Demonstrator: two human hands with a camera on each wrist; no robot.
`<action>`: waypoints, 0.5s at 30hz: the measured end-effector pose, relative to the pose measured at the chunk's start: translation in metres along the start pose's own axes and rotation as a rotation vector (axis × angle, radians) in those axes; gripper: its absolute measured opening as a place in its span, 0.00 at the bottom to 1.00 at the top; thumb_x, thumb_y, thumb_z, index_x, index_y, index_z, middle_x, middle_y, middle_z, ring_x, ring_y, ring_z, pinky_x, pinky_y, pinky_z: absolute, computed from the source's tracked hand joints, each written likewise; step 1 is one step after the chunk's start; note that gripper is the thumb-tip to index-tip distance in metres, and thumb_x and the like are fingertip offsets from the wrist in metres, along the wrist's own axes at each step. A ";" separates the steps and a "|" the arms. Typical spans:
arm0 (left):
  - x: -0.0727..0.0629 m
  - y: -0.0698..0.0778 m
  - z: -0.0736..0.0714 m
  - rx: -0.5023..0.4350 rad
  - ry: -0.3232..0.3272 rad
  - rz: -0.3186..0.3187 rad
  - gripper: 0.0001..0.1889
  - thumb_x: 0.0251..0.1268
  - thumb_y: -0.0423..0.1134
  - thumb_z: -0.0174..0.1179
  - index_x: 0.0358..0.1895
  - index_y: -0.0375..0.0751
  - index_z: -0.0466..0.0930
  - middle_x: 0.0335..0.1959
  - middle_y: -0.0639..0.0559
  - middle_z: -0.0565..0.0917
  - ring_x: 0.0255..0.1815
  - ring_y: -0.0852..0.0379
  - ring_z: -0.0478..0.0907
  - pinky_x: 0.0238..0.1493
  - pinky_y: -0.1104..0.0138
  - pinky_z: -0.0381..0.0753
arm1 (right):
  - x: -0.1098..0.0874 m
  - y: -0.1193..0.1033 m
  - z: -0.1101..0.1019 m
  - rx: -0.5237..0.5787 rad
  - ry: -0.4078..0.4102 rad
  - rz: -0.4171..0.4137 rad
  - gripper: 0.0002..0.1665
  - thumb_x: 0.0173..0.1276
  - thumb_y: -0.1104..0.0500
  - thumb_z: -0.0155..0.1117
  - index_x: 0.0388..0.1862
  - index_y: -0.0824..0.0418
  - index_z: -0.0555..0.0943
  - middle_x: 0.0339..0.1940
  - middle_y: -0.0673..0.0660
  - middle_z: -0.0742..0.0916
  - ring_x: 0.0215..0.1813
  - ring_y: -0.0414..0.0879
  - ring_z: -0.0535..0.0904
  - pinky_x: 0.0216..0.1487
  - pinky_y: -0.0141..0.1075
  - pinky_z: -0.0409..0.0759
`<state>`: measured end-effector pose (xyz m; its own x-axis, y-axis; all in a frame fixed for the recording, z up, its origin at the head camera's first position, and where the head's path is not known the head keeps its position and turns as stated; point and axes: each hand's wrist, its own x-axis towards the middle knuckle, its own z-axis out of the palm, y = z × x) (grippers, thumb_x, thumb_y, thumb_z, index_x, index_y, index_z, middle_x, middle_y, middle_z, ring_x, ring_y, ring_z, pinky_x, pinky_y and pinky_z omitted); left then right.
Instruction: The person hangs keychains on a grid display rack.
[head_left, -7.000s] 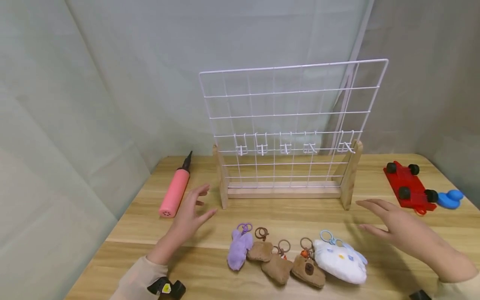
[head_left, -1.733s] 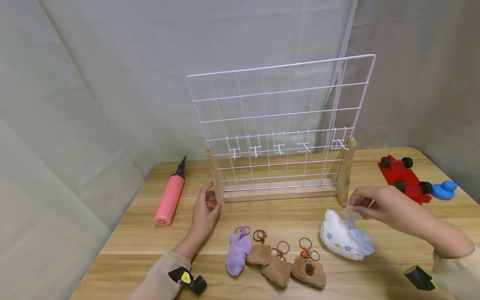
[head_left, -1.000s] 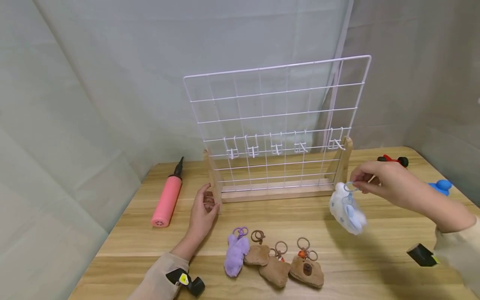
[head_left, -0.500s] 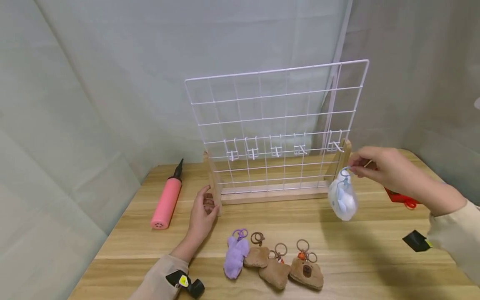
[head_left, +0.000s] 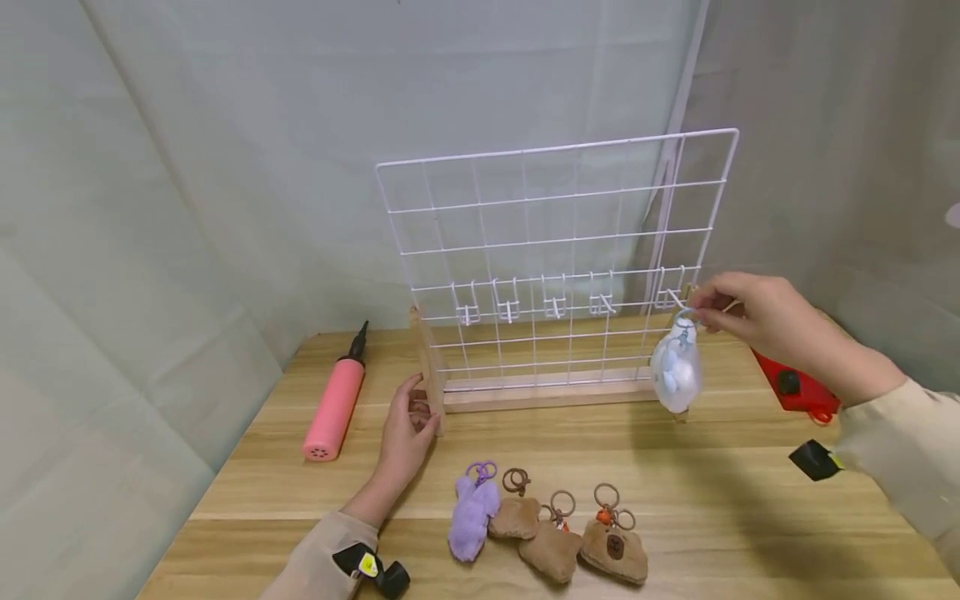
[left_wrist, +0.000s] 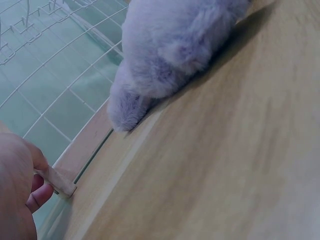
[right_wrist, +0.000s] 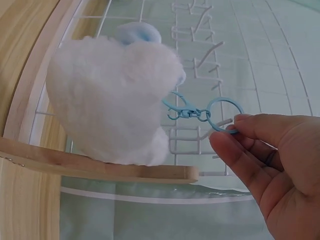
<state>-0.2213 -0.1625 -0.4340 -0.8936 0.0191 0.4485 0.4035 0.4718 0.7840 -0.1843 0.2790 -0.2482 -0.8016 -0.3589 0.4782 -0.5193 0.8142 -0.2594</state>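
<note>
My right hand (head_left: 765, 321) pinches the light blue ring (right_wrist: 225, 115) of a white plush keychain (head_left: 677, 375) between thumb and fingertips. The plush hangs in front of the rack's right wooden post. In the right wrist view the ring overlaps the tip of a white wire hook (right_wrist: 212, 129). My left hand (head_left: 405, 433) grips the left wooden post (head_left: 429, 375) of the white grid rack (head_left: 555, 242), fingers curled behind it. On the table, a purple plush keychain (head_left: 472, 521) lies beside several brown ones (head_left: 613, 550), their rings pointing toward the rack.
Several hooks (head_left: 553, 304) line the grid in a row. A pink hand pump (head_left: 335, 408) with a black nozzle lies at the left of the table. On the right, a red toy car (head_left: 795, 387) is partly hidden behind my right forearm.
My right hand has lifted the white plush keychain off the table by its ring and carried it up and left to the rightmost hook. My left hand has taken hold of the rack's left post.
</note>
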 end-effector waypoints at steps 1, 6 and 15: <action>0.000 0.000 0.000 0.001 -0.001 -0.004 0.34 0.54 0.17 0.60 0.66 0.32 0.61 0.47 0.34 0.76 0.40 0.47 0.76 0.36 0.75 0.79 | 0.001 0.001 0.000 0.006 -0.005 0.005 0.10 0.56 0.70 0.70 0.36 0.61 0.82 0.33 0.52 0.86 0.32 0.27 0.76 0.33 0.19 0.79; 0.000 0.000 -0.001 -0.002 -0.016 -0.021 0.33 0.56 0.18 0.60 0.67 0.32 0.61 0.48 0.34 0.76 0.42 0.46 0.76 0.38 0.74 0.80 | 0.007 0.005 0.003 0.040 -0.022 0.028 0.09 0.57 0.71 0.68 0.36 0.63 0.81 0.33 0.55 0.86 0.30 0.30 0.78 0.33 0.22 0.81; 0.000 0.001 -0.001 0.012 -0.017 0.001 0.33 0.56 0.18 0.60 0.66 0.32 0.61 0.48 0.33 0.76 0.42 0.45 0.76 0.38 0.72 0.81 | 0.013 0.010 0.008 0.076 -0.061 0.067 0.10 0.57 0.73 0.66 0.38 0.68 0.81 0.33 0.59 0.86 0.30 0.39 0.83 0.33 0.32 0.85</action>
<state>-0.2202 -0.1628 -0.4326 -0.8963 0.0349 0.4421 0.4026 0.4821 0.7781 -0.2023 0.2788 -0.2513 -0.8509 -0.3336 0.4059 -0.4828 0.8012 -0.3536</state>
